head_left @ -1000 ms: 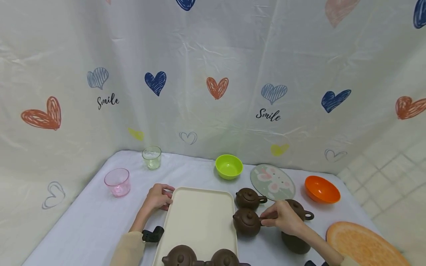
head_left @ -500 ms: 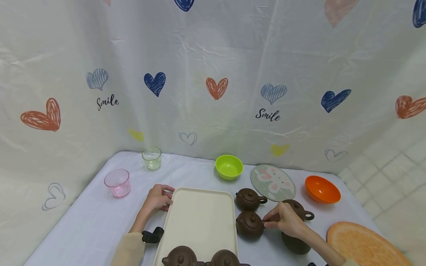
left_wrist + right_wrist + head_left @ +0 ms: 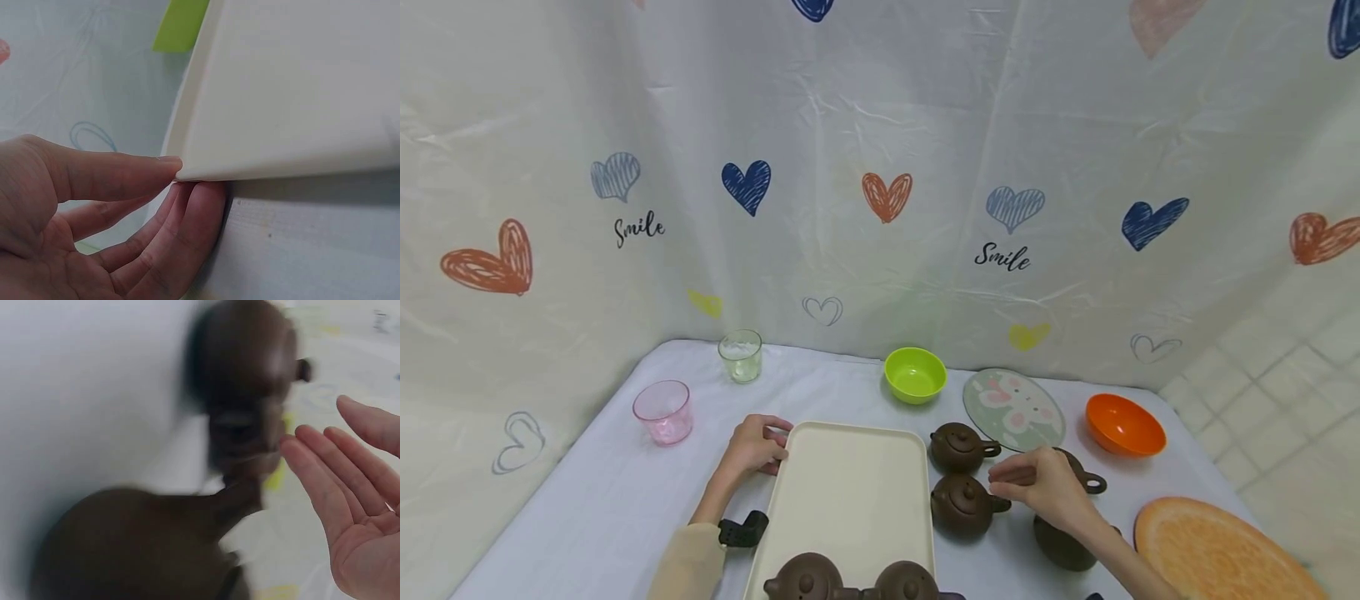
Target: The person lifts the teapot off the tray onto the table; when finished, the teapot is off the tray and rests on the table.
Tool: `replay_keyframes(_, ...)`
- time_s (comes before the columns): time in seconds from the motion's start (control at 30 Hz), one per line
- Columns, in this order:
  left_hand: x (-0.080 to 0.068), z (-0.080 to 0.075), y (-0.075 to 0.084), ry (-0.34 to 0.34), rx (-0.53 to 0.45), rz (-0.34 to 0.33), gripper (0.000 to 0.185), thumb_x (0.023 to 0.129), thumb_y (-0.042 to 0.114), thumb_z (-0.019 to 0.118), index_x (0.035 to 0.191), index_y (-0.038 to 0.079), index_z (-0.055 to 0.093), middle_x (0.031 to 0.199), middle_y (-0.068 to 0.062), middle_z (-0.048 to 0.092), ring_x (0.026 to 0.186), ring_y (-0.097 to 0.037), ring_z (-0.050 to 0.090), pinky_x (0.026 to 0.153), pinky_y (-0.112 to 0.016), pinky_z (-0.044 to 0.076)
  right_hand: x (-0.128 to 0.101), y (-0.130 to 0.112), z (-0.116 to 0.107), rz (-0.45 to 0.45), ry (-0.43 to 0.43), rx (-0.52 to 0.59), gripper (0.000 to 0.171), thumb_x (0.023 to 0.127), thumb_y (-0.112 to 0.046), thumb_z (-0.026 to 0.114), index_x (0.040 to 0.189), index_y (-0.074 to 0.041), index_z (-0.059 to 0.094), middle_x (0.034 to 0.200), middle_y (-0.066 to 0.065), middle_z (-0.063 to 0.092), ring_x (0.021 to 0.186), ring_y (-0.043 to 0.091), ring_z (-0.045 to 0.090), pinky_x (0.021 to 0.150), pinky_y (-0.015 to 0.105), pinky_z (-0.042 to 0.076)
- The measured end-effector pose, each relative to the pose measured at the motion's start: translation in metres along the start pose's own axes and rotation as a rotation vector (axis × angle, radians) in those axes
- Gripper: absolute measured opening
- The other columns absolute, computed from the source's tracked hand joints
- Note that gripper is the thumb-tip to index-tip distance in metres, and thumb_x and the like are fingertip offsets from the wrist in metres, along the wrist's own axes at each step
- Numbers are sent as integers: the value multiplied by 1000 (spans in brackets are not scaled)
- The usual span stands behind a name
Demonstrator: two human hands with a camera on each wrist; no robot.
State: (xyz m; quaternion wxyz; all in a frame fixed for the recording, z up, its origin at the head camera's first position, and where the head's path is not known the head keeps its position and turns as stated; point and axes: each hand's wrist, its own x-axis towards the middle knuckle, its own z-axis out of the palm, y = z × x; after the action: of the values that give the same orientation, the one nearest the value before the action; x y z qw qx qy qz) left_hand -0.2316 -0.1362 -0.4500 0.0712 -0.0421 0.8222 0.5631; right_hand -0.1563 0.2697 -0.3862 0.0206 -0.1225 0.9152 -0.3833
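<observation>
My left hand (image 3: pixel 757 444) pinches the far left corner of a cream tray (image 3: pixel 853 492); in the left wrist view the thumb (image 3: pixel 125 174) lies on the rim with the fingers below it. Beside the tray's right edge, a dark brown teapot (image 3: pixel 961 507) stands on the cloth, its handle pointing right. My right hand (image 3: pixel 1048 487) hovers near that handle, fingers straight and holding nothing. Another brown teapot (image 3: pixel 958 448) stands just behind. Two teapots at the tray's near end, one of them a brown teapot (image 3: pixel 805 577), are cut off by the frame.
Right of my right hand are two partly hidden teapots, one a brown teapot (image 3: pixel 1063 546). Behind stand a green bowl (image 3: pixel 915 377), a rabbit mat (image 3: pixel 1015 408) and an orange bowl (image 3: pixel 1124 425). A pink glass (image 3: pixel 664 412) and green glass (image 3: pixel 741 356) stand left; an orange-slice mat (image 3: pixel 1217 550) lies right.
The teapot beside the tray has shifted slightly right, away from the tray's edge. My right hand has let go of its handle and the fingers have straightened. The left hand stays put.
</observation>
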Motion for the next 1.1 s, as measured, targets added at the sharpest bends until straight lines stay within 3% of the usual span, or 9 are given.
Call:
replay_keyframes(0.1,0,1,0,3,0,-2,41,70,-15,64,109,-7,64,77,-12,61,56,-18,61,48,-34,57,-7,-15,-1,-14,-9,71,25,77,-16,79,95,1,74,85,7,74,73,11,70,65,22,58)
replay_keyframes(0.27,2,2,-1,37,24,-2,41,69,-14,67,108,-4,66,78,-11,61,55,-17,60,48,-34,57,-21,-32,11,-10,-171,182,26,81,-18,75,99,0,73,91,8,73,79,10,69,70,24,59)
replay_keyframes(0.5,2,0,1,35,30,-3,40,70,-14,66,109,-5,65,79,-12,61,56,-18,60,48,-34,57,-41,-36,44,135,-334,275,31,82,-22,75,103,1,73,95,11,73,84,21,68,75,34,60)
replay_keyframes(0.63,1,1,1,27,27,-4,40,70,-14,66,110,-6,65,79,-12,61,55,-18,60,48,-34,57,-49,-33,56,163,-366,344,28,83,-17,74,101,5,72,93,14,73,82,26,71,72,35,60)
replay_keyframes(0.8,-1,1,0,24,18,-6,41,71,-15,66,110,-6,65,79,-13,62,54,-19,60,48,-35,57,-56,-28,66,123,-382,396,21,85,-10,70,97,8,72,89,19,72,78,28,71,69,36,60)
replay_keyframes(1.1,0,1,-2,28,13,-9,40,71,-14,66,110,-5,65,79,-13,62,54,-19,60,48,-34,57,-62,-28,72,143,-369,366,17,81,-7,73,91,6,74,83,15,72,73,23,71,68,38,60)
